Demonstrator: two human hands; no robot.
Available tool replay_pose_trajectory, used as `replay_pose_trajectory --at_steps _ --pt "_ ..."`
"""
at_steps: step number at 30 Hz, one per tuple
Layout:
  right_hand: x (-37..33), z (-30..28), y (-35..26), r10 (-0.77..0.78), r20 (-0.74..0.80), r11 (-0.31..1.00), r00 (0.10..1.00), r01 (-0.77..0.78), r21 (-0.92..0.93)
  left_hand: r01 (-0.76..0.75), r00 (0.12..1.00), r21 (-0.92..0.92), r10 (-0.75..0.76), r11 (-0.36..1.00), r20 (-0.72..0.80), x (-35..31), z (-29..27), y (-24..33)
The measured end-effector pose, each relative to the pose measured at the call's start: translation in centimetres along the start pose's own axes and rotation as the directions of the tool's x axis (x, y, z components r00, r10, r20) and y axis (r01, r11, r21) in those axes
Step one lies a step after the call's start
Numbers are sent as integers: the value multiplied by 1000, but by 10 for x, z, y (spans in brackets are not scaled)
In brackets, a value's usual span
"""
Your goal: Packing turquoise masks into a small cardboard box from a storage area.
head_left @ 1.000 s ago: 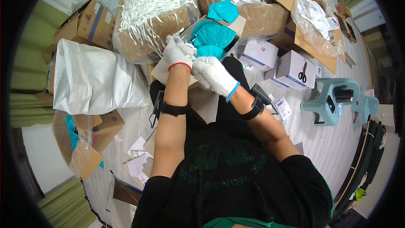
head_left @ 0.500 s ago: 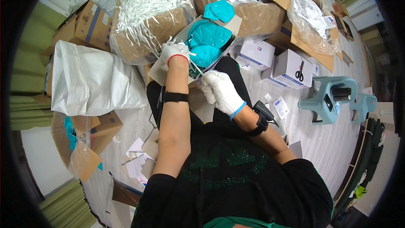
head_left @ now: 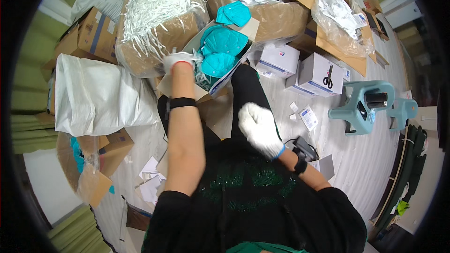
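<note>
The right hand (head_left: 260, 130) has moved away from the creased, teal masks (head_left: 218, 64).

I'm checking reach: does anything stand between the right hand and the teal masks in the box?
The box wall nearest the right hand stands between it and the masks; from above, the way looks open.
</note>
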State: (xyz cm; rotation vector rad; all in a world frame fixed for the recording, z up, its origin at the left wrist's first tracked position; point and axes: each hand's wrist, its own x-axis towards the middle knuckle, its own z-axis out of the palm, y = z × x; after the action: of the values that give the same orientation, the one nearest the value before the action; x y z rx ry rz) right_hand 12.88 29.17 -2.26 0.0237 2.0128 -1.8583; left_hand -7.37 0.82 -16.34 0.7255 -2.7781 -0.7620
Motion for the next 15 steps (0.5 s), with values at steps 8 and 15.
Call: replay_pose_trajectory --at_steps 8,15 --pt "66 7 -11 -158 391 653 907 -201 730 315 944 -850 45 -422 327 -45 -105 65" --pt "105 45 -55 -58 292 896 955 -79 437 290 956 -917 31 -274 293 -83 -120 89"
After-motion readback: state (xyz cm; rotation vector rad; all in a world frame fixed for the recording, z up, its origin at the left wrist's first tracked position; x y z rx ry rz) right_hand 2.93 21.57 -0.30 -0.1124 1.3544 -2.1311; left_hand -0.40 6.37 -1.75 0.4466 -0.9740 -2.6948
